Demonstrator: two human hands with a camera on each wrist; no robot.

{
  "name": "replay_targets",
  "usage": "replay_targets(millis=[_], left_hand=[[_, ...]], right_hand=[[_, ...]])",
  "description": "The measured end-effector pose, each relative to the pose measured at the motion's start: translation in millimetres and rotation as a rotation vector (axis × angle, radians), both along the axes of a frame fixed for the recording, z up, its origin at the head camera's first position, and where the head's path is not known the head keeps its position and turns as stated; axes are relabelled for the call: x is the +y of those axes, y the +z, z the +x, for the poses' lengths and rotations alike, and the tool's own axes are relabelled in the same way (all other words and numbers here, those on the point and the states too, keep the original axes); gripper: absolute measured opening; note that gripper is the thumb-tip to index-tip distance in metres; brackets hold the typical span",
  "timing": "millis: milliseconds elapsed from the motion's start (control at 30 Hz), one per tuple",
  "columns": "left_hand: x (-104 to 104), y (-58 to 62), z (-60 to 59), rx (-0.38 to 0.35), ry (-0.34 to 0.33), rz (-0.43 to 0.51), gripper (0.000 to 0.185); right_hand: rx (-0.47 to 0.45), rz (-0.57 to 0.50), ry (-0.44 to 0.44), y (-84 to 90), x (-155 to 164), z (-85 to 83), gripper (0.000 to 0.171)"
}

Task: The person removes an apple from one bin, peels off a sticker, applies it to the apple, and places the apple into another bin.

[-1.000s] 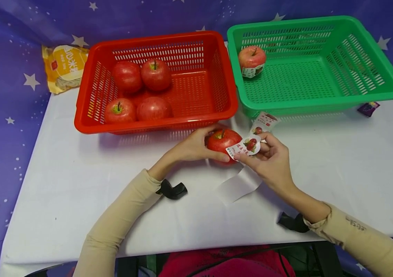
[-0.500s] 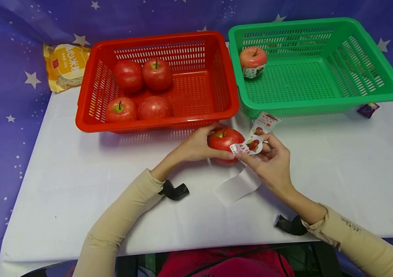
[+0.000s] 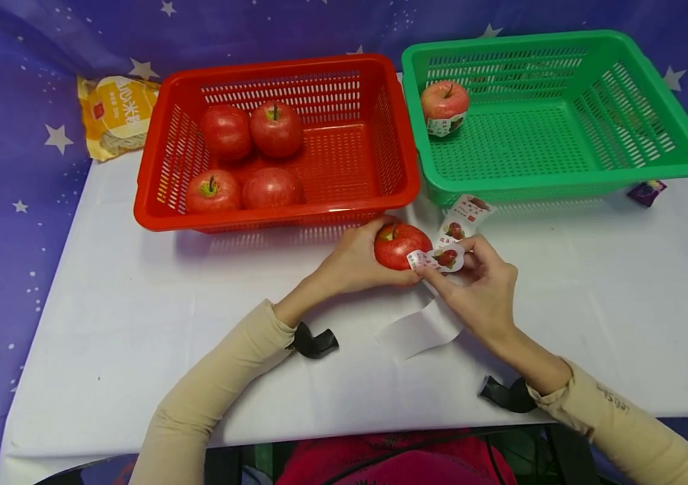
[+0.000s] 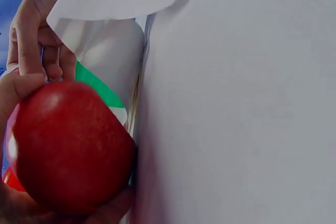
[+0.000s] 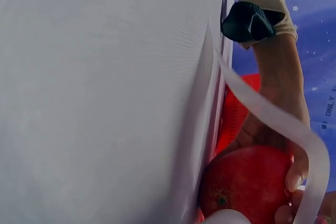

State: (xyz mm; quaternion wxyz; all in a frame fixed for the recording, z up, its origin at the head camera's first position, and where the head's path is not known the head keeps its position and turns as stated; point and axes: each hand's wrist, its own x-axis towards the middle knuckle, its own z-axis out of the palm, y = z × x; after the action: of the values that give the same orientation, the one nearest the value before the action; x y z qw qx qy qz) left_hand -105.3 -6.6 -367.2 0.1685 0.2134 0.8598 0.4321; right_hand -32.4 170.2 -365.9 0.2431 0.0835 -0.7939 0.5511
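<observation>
Both hands have drifted a little to the right and the sticker now lies against the apple where before it hovered just beside it; the left hand (image 3: 352, 259) wraps its fingers round the red apple (image 3: 401, 244), which sits on the white bench (image 3: 592, 296) just in front of the red basket (image 3: 392, 135); the right hand (image 3: 480, 289) pinches the fruit sticker (image 3: 441, 259) between thumb and fingertips, its edge touching the apple's right side; a white backing strip (image 3: 419, 330) curls down from under that hand onto the bench; a second sticker (image 3: 463, 215) lies beside the green basket (image 3: 653, 81), which holds one labelled apple (image 3: 444, 104); four apples (image 3: 246, 158) rest in the red basket.
</observation>
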Motion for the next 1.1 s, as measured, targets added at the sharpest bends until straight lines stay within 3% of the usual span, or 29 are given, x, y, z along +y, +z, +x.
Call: replay_targets(millis=[167,300,400,533,633,800,967,1100], left_hand=[[1,0.3,0.5,-0.013,0.007,0.002,0.076],[-1,-1.9,-2.2,-0.052,0.011,0.055,0.073],[-4,-3.1,-5.0,-0.079,0.004,0.091,0.07],[-7,-3.3,-7.2,-0.1,-0.034,0.123,0.069],[-7,-3.7,-6.2,-0.113,-0.087,0.136,0.072],[-4,-6.2,-3.1,-0.133,-0.154,0.186,0.083],[-3,-7.0,-2.4,-0.171,-0.107,0.349,0.084],[-2,-6.7,-2.2,-0.172,-0.088,0.413,0.084]], right_hand=[[0.021,0.065,-0.025,2.8,3,-0.2,0.034],[0.034,0.18,-0.028,6.4,9,-1.6,0.032],[0.02,0.243,-0.011,9.6,15,-2.1,0.04],[-0.063,0.202,0.084,10.5,20,-2.2,0.069],[-0.208,0.167,0.19,8.6,19,-4.7,0.085],[-0.406,0.129,0.292,4.7,13,-9.7,0.089],[-0.389,0.012,0.304,3.6,7,-11.1,0.079],[-0.336,-0.07,0.294,3.0,2,-11.6,0.07]])
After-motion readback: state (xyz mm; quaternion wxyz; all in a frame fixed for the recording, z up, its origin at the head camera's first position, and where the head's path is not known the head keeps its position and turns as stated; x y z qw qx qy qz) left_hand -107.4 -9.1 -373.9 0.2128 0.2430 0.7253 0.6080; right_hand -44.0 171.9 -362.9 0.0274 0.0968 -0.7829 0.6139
